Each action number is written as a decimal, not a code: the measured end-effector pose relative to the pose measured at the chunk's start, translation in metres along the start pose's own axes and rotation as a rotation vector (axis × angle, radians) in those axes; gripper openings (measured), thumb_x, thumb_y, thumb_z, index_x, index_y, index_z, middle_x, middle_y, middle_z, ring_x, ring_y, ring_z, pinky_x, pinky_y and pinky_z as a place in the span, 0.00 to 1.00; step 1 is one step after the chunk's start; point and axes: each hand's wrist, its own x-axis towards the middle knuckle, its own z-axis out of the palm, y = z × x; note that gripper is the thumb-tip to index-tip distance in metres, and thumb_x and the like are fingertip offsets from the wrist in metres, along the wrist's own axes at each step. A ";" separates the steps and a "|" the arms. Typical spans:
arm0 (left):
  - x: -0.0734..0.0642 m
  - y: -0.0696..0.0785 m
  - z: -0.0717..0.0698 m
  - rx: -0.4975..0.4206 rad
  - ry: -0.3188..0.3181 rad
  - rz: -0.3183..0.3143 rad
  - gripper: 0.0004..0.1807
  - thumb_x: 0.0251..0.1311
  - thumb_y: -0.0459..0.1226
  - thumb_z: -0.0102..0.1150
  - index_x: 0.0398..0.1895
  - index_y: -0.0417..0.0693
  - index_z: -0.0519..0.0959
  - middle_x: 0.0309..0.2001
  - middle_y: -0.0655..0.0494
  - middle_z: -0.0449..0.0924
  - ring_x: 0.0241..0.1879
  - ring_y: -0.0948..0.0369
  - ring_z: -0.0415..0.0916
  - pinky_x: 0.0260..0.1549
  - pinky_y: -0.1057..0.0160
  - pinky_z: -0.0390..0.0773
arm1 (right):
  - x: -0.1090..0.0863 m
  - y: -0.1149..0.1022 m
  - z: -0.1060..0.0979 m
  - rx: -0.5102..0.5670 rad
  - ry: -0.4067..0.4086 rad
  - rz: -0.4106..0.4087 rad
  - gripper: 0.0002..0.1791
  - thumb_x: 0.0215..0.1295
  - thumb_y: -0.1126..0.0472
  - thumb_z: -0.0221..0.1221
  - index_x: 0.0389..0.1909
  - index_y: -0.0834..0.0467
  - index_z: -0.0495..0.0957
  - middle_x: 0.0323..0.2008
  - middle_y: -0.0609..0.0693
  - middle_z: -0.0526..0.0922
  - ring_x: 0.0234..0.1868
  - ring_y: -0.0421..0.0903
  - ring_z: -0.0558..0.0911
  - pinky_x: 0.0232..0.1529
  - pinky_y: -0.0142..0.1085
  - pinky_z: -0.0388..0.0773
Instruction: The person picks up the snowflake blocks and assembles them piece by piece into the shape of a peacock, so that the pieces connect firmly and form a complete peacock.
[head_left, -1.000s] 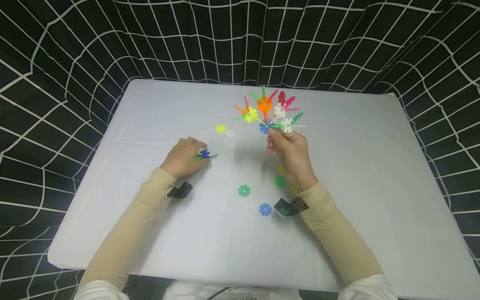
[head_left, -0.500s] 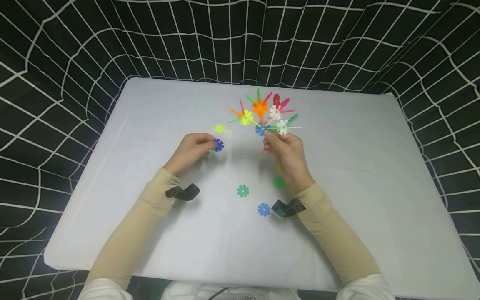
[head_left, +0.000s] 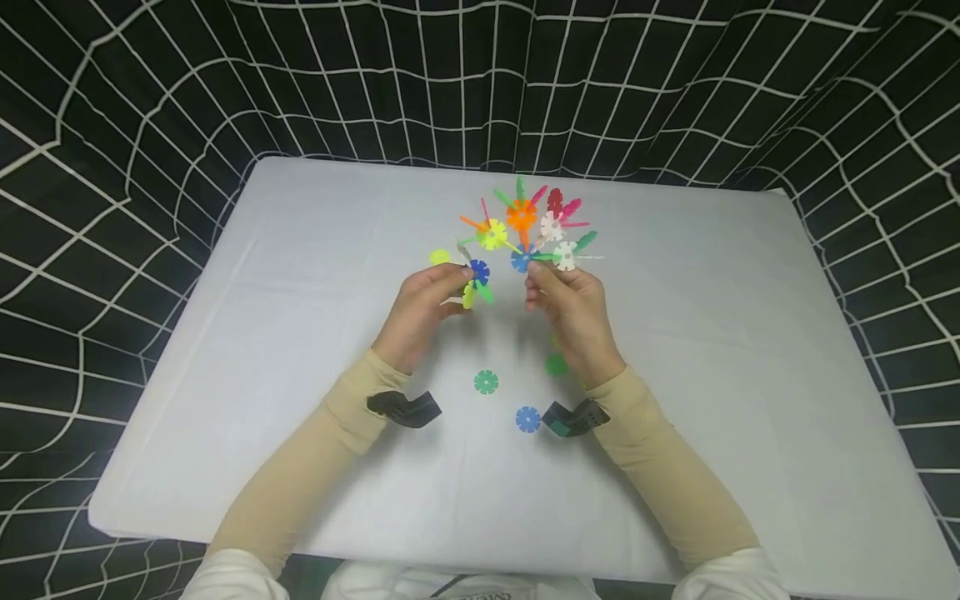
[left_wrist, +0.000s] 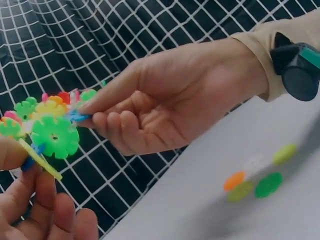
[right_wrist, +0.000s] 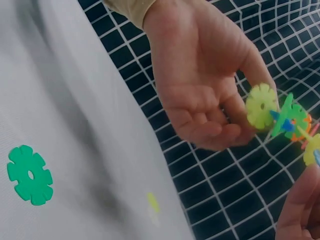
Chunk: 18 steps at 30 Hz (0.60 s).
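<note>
My right hand [head_left: 576, 310] pinches the light blue disc [head_left: 521, 258] at the base of a fan of notched plastic flower discs. Orange, yellow, white, green, pink and red discs spread from it, slotted together, with an orange disc [head_left: 521, 214] at the top middle. Between thumb and fingers my left hand [head_left: 420, 310] grips a smaller cluster, close to the left of the fan. This cluster joins a dark blue disc [head_left: 479, 272], a green disc [left_wrist: 56, 137] and a yellow disc [right_wrist: 261, 106]. Both builds are held above the table.
On the white table [head_left: 712, 375] lie a loose green disc [head_left: 486, 382] and a blue disc [head_left: 528, 419] near the front. Another green disc [head_left: 557, 365] lies beside my right wrist. Beyond my left hand is a yellow disc [head_left: 439, 257]. A dark curtain with white grid lines [head_left: 465, 92] surrounds the table.
My left hand has lifted the small cluster from the table's left part and carried it right, up beside the fan. The right hand with the fan has shifted only slightly left.
</note>
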 end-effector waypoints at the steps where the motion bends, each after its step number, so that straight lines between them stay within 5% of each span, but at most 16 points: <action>1: 0.000 0.000 0.001 -0.003 -0.033 -0.017 0.08 0.69 0.37 0.56 0.31 0.52 0.81 0.30 0.63 0.77 0.37 0.64 0.73 0.48 0.54 0.81 | 0.000 0.000 0.000 0.007 -0.004 0.000 0.07 0.70 0.62 0.63 0.31 0.56 0.87 0.28 0.46 0.80 0.32 0.41 0.78 0.32 0.29 0.82; 6: -0.001 0.000 -0.001 0.045 -0.264 -0.074 0.12 0.72 0.38 0.46 0.30 0.50 0.77 0.35 0.58 0.80 0.43 0.58 0.76 0.57 0.48 0.76 | 0.000 -0.001 0.000 0.008 -0.021 0.011 0.08 0.70 0.61 0.62 0.31 0.56 0.86 0.28 0.46 0.80 0.32 0.42 0.77 0.33 0.29 0.81; 9: 0.000 0.001 -0.003 0.117 -0.350 -0.070 0.11 0.70 0.38 0.47 0.30 0.45 0.75 0.39 0.55 0.86 0.47 0.55 0.82 0.63 0.44 0.73 | -0.001 -0.002 0.001 0.003 -0.033 0.019 0.08 0.70 0.61 0.62 0.31 0.56 0.86 0.28 0.46 0.80 0.32 0.42 0.77 0.33 0.30 0.81; 14: 0.003 0.003 -0.003 0.113 -0.352 -0.043 0.05 0.69 0.34 0.49 0.40 0.41 0.73 0.34 0.54 0.85 0.38 0.56 0.86 0.57 0.51 0.80 | -0.001 -0.001 0.001 -0.020 -0.050 0.028 0.09 0.70 0.61 0.62 0.30 0.56 0.86 0.27 0.45 0.80 0.32 0.42 0.78 0.34 0.30 0.81; 18: 0.003 0.006 -0.002 0.110 -0.281 -0.028 0.13 0.70 0.33 0.52 0.51 0.32 0.75 0.38 0.56 0.80 0.36 0.58 0.83 0.55 0.54 0.83 | -0.002 0.000 0.001 -0.049 -0.053 0.027 0.09 0.70 0.61 0.62 0.30 0.55 0.86 0.27 0.45 0.80 0.32 0.42 0.78 0.34 0.30 0.82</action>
